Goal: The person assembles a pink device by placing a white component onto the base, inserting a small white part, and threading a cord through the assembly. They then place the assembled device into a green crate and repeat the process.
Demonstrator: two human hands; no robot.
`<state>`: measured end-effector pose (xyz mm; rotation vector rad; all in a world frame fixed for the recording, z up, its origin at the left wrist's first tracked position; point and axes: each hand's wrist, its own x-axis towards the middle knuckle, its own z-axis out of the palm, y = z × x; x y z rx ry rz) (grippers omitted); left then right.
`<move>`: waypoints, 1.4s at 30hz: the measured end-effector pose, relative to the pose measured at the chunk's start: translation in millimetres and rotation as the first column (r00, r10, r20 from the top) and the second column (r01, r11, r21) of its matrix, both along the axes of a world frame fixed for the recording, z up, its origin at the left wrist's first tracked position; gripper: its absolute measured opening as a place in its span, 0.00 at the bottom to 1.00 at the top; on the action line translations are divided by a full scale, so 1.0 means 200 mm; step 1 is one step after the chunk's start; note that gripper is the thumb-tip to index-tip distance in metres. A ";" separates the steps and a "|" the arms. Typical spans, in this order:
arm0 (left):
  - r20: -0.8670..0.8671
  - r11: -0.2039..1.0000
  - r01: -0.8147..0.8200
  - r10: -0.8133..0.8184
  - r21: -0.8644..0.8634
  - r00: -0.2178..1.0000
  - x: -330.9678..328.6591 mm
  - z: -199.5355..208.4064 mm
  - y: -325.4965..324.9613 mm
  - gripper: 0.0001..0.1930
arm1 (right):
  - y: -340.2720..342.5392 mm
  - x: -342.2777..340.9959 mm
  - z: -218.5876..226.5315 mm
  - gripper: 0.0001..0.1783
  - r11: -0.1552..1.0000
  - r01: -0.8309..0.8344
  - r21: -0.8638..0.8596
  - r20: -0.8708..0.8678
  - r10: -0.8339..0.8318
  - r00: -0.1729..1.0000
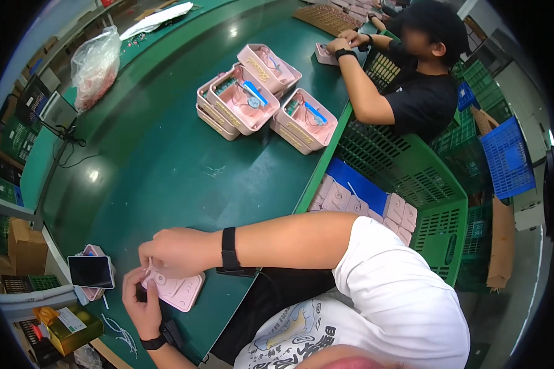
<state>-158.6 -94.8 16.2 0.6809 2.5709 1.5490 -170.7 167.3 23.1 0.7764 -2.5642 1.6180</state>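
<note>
Over the table (184,166), a pink casing (180,291) slants lower-right.

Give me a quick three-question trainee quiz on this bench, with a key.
1. True or false: the left hand and right hand are both at the pink case.
2. The phone lies on: a) a plastic bag; b) a pink box; c) a blue basket.
3. Fill in: the crate beside the table, holding pink parts, is ____.

Key: 1. True. 2. b. 3. Green.
</note>
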 end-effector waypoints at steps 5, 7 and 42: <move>-0.003 1.000 0.000 0.000 -0.016 1.000 0.01 0.00 0.04 0.09 | 0.06 0.03 0.00 0.14 1.000 -0.004 -0.013 0.130 0.006 0.992; 0.041 1.000 -0.007 0.008 -0.019 0.999 0.01 0.01 0.04 0.09 | 0.04 0.02 -0.01 0.14 1.000 0.007 -0.026 0.101 -0.005 0.995; 0.096 0.989 -0.118 0.127 -0.094 0.987 0.07 0.17 -0.05 0.09 | 0.02 0.07 0.12 0.14 0.971 -0.054 0.233 -0.109 0.081 0.991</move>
